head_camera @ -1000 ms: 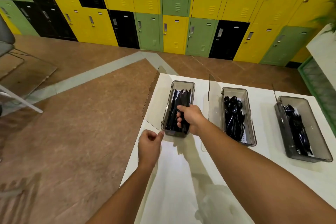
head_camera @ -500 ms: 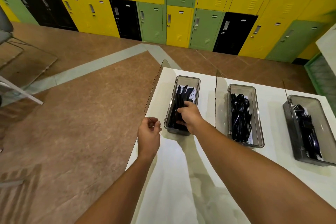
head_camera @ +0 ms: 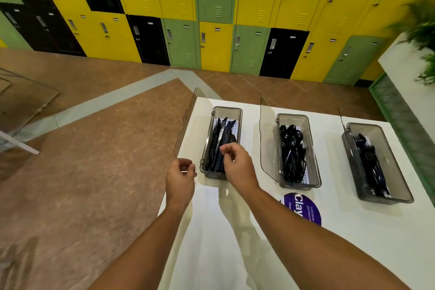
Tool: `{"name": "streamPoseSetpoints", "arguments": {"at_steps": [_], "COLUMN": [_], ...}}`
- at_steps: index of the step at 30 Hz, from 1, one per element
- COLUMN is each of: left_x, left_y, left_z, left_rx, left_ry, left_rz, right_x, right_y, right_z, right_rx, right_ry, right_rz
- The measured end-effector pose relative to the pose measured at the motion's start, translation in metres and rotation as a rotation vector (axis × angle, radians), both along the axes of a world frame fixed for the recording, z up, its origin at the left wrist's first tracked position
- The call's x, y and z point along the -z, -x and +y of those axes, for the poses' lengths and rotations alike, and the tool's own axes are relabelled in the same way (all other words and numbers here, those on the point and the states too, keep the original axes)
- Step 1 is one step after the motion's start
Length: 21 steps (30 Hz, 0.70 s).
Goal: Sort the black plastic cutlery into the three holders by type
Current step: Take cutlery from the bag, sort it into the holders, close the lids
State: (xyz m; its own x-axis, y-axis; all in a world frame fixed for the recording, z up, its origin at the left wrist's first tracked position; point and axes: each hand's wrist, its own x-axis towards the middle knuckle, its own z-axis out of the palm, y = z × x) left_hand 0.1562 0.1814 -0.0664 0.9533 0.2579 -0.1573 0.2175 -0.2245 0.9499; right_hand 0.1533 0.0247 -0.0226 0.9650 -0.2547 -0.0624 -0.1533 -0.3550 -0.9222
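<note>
Three smoky clear holders stand in a row on the white table (head_camera: 357,247), lids hinged open to their left. The left holder (head_camera: 240,116) holds black knives (head_camera: 220,133), the middle holder (head_camera: 316,160) black spoons (head_camera: 291,142), the right holder (head_camera: 400,172) black forks (head_camera: 367,155). My left hand (head_camera: 180,180) pinches the near corner of the left holder's lid (head_camera: 188,125). My right hand (head_camera: 239,163) hovers over the near end of the knives, fingers loosely curled, nothing visible in them.
A round purple sticker (head_camera: 304,208) lies on the table near the middle holder. The table's left edge drops to brown floor (head_camera: 94,172). Yellow, green and black lockers (head_camera: 211,19) line the far wall. A planter with greenery (head_camera: 421,37) stands at the right.
My right hand has lifted out of the knife holder and its fingers have loosened. My left hand has taken hold of the lid's corner. The view has tilted a little.
</note>
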Motion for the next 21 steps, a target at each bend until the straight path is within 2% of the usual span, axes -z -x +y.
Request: {"name": "streamPoseSetpoints", "arguments": {"at_steps": [6, 11, 16, 21], "left_x": [-0.003, -0.010, -0.020, -0.025], "left_y": [0.001, -0.001, -0.004, -0.007], "left_z": [0.001, 0.005, 0.008, 0.010], "left_rx": [0.029, 0.043, 0.089, 0.101], "left_ry": [-0.005, 0.035, 0.099, 0.093], "left_rz": [0.028, -0.008, -0.022, -0.037], "right_x": [0.009, 0.017, 0.019, 0.015], "right_y": [0.037, 0.045, 0.036, 0.030], "right_z": [-0.013, -0.023, -0.028, -0.026], "right_rx": [-0.021, 0.037, -0.052, -0.089], "right_ry": [0.122, 0.237, 0.116, 0.051], "right_rz": [0.029, 0.140, 0.368, 0.389]}}
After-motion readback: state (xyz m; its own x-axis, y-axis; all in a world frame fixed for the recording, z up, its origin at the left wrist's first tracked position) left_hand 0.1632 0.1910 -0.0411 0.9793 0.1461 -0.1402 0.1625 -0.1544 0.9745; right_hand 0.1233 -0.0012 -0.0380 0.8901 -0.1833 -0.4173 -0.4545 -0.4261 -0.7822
